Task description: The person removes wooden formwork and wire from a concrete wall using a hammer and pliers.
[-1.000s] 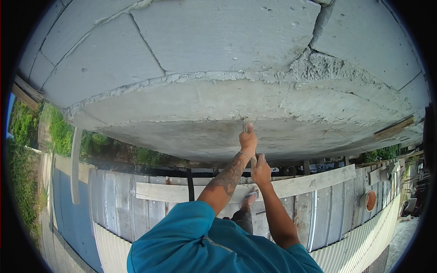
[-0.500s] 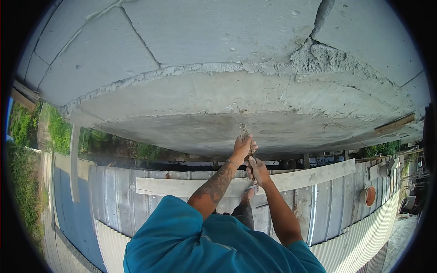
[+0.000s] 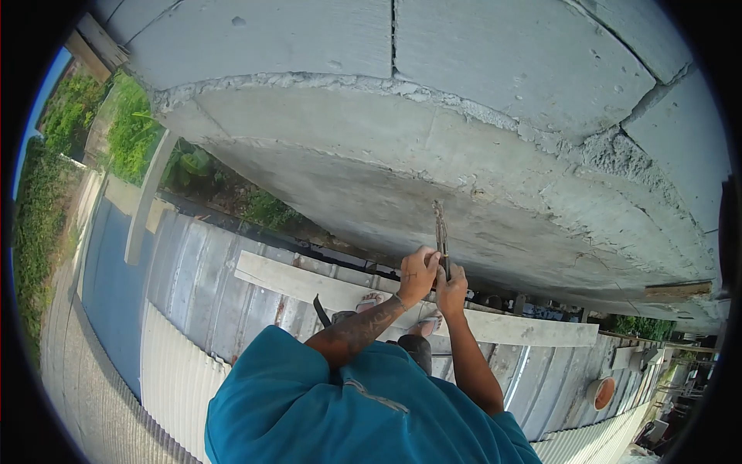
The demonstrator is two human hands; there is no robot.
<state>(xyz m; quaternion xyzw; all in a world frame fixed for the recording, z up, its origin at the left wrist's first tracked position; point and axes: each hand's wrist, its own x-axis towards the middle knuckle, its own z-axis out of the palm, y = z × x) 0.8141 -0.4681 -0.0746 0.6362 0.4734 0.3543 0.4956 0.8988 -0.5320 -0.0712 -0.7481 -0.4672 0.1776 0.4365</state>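
Observation:
My left hand (image 3: pixel 418 274) is closed at the lower part of a thin, dirty, elongated tool (image 3: pixel 441 233), its fingers pinched beside the shaft. Just right of it and slightly lower, my right hand (image 3: pixel 452 289) wraps round the tool's lower end. The tool points upward, its narrow tip in front of the grey underside of the concrete (image 3: pixel 363 185). Whether the tip touches the concrete cannot be made out. Both hands are close together, and the fingers partly hide the tool's lower end.
Grey wall blocks (image 3: pixel 510 62) rise above the concrete ledge. Beneath my feet a long pale plank (image 3: pixel 518 328) lies across a metal sheet roof (image 3: pixel 193 271). An orange-brown bucket (image 3: pixel 600 393) stands at the right. A dark gap runs between roof and wall.
The view has turned and shifted. Both hands are now lower on the tool, with more of its shaft showing above them. Both feet are now in sight.

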